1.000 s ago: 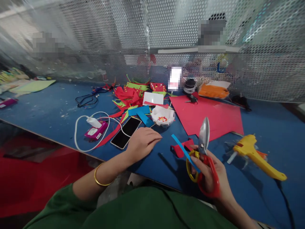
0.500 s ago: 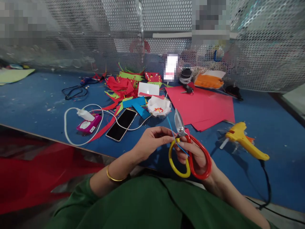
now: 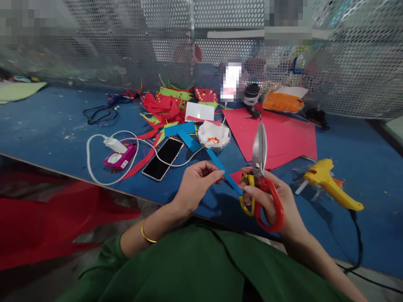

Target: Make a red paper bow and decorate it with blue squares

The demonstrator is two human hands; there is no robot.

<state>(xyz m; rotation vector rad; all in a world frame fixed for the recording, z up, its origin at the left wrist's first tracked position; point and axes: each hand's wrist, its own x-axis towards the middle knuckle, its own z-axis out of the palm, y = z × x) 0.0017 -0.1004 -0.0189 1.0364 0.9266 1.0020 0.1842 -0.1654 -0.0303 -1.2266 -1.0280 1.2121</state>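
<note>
A narrow blue paper strip (image 3: 231,181) slants between my hands, its flat face turned up. My left hand (image 3: 197,184) pinches it near the middle with thumb and index finger. In my right hand (image 3: 277,195) are scissors (image 3: 260,151) with one yellow and one red handle, blades together and pointing away from me. The thumb and fingers of that hand also hold the strip's lower end. A small red paper piece (image 3: 236,176) shows behind the strip. Just beyond lies a clear bowl lined with white paper (image 3: 209,130), holding small red and orange bits.
Left of my hands lie a phone (image 3: 163,158), a white cable (image 3: 88,161) and a purple pack (image 3: 119,157). Red and green scraps (image 3: 162,107) and blue pieces (image 3: 179,129) are behind. Red sheets (image 3: 286,134) and a yellow glue gun (image 3: 333,184) sit to the right.
The blue strip has turned from edge-on to showing its broad face. The scissors have moved right and stand more upright, and the hands are slightly farther apart.
</note>
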